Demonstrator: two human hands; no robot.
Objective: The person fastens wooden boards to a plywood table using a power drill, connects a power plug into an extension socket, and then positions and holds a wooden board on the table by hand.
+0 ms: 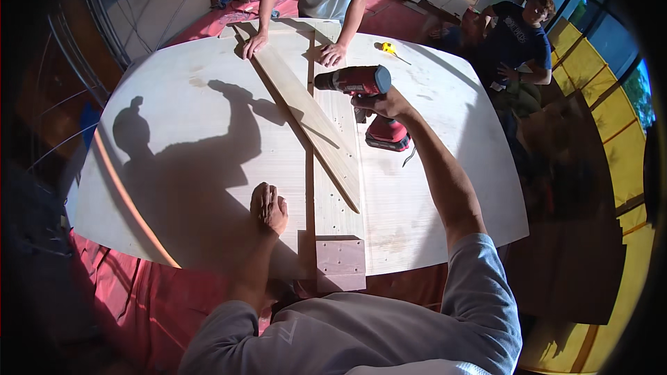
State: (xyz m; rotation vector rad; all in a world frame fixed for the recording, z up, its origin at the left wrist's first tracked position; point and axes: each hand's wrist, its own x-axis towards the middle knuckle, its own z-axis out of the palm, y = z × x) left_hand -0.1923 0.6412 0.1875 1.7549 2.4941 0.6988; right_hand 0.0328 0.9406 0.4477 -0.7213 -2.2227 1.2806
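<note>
A red and black cordless drill (353, 80) is gripped by its handle in my right hand (389, 103), raised above a large pale wooden sheet (431, 180). The drill points left. My left hand (269, 210) rests on the sheet with its fingers curled; their inside is hidden. Just right of it runs a long pale board (335, 219) with several screw holes or heads. Across that board a tapered plank (306, 107) lies slantwise. A brownish block (340, 257) covers the board's near end.
Across the sheet, a person's left-side hand (256, 44) touches the slanted plank, the other hand (332, 54) the long board. A yellow tape measure (388, 48) lies farther right. An orange hose-like strip (128, 198) curves at left. Another person (522, 42) is at right.
</note>
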